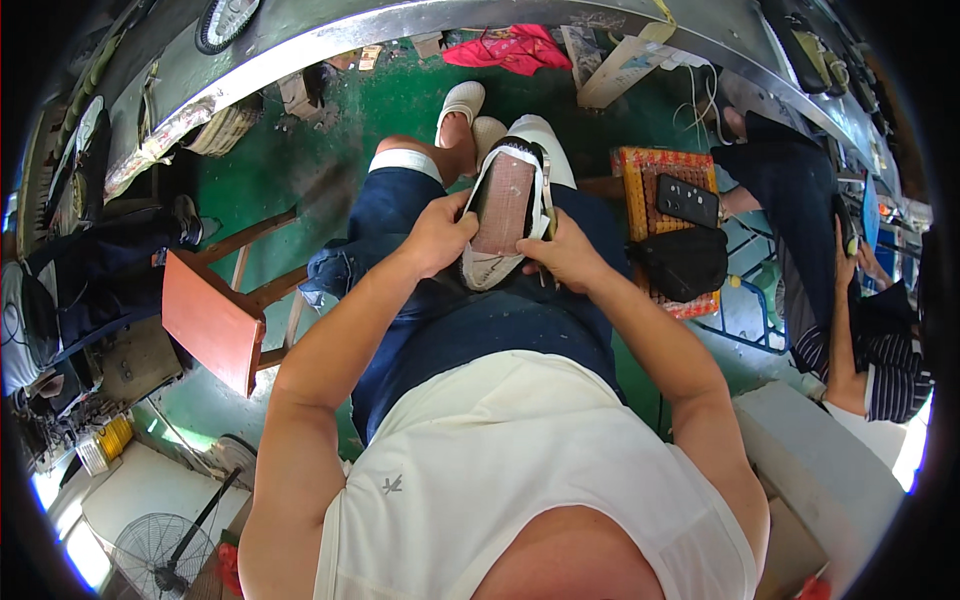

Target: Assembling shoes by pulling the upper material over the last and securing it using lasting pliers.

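Observation:
An unfinished shoe (504, 200) rests bottom up over my lap, its pale brown insole board showing inside a black and white upper edge. My left hand (440, 235) is closed on the shoe's left side, thumb pressing near the rim. My right hand (568, 252) is closed at its lower right edge, with the thumb on the rim. A slim tool with an olive and metal look (548, 205) runs along the shoe's right side into my right hand; its exact kind is hard to make out.
A reddish wooden stool (212, 322) stands to my left. On my right, a woven-topped seat (640, 190) carries a black phone (687, 201) and a black pouch (680, 262). A metal-edged workbench (340, 38) curves across the far side. Co-workers sit on both sides. A fan (165, 555) stands lower left.

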Available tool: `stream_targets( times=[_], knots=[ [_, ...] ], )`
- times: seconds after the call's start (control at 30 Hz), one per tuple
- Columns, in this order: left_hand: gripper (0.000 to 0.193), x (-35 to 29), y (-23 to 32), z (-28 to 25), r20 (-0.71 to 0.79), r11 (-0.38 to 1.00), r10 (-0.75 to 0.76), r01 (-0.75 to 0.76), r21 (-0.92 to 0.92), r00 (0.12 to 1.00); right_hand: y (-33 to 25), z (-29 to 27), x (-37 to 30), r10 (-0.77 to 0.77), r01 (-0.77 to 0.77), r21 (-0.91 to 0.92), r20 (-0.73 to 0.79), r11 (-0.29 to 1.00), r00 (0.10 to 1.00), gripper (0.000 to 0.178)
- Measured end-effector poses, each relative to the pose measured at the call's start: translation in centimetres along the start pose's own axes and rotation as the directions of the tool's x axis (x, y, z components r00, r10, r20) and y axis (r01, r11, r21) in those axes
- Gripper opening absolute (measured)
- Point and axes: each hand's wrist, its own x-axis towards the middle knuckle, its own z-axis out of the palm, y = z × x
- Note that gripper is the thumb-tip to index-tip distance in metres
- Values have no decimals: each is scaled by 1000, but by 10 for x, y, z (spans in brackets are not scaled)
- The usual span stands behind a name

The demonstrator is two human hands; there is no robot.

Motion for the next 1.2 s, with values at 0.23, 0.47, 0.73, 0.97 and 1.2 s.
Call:
stream_targets(
  times=[0.23, 0.47, 0.73, 0.97, 1.2],
  knots=[
    [77, 0, -3, -25, 382, 828, -125, 308, -468, 916, -26, -30, 10, -62, 71, -611, 37, 788, 997, 57],
    [105, -21, -10, 12, 109, 994, 9, -21, 104, 994, -64, -56, -69, 78, 43, -593, 177, 804, 981, 32],
    [107, -17, -30, 29, 32, 998, -39, 37, 56, 999, -52, -48, -52, -364, 476, -878, 459, -48, 810, 49],
    [116, -15, -50, 29, 102, 937, 23, 14, -348, 995, -73, -30, -31, 18, 610, -788, 613, 85, 790, 26],
    [112, -19, -48, 21, 115, 956, -17, 50, -288, 993, -85, -22, -41, -131, 588, -780, 574, 214, 808, 38]
  ],
)
